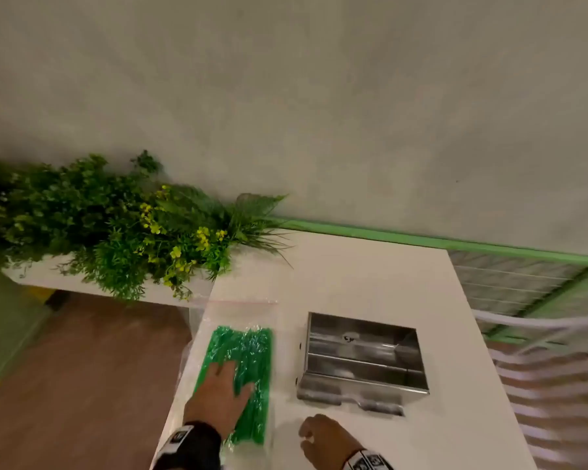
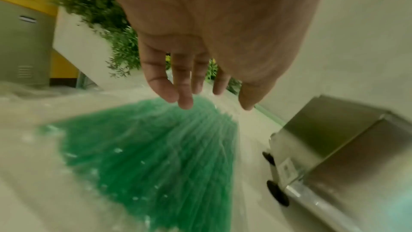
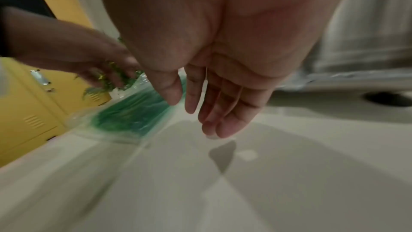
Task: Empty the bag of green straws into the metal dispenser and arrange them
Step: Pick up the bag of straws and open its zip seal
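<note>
Straws (image 1: pixel 252 354) are lying bagged beside the empty dispenser (image 1: pixel 362 359); left hand (image 1: pixel 218 395) is hovering flat-fingered, right hand (image 1: pixel 323 439) loosely curled, holding nothing. Best gripping the bag's (image 1: pixel 241 313) closed end firmly.

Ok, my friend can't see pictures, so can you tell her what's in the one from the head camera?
A left hand reaches out, fingers straight, over a clear bag of green straws lying on a white table. An open, empty metal dispenser sits to the bag's right, and the right hand hovers nearby holding nothing. Leafy plants line the wall behind.
</note>
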